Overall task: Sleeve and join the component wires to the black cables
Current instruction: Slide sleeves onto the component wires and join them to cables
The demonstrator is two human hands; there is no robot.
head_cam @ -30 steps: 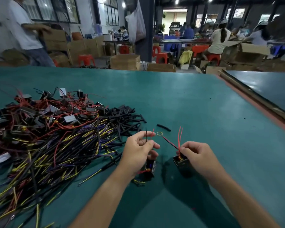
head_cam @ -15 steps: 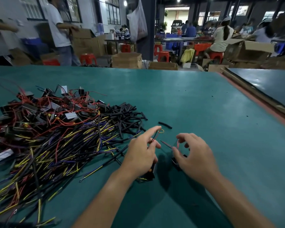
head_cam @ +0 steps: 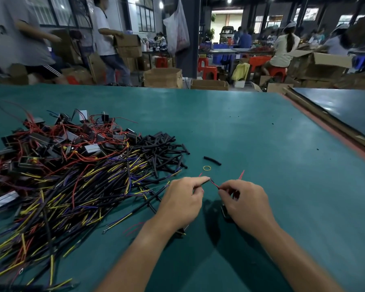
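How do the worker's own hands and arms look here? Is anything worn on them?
The left hand and the right hand are bare: no gloves, and no rings that I can see. The left forearm and right forearm are bare too, with no sleeve, watch or wristband in view.

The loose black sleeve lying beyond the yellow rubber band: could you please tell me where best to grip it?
Pinch the loose black sleeve at its middle, from straight above, fingertips across its narrow width. It lies flat and alone on the green mat, slightly bent, with the yellow rubber band apart on its near side.
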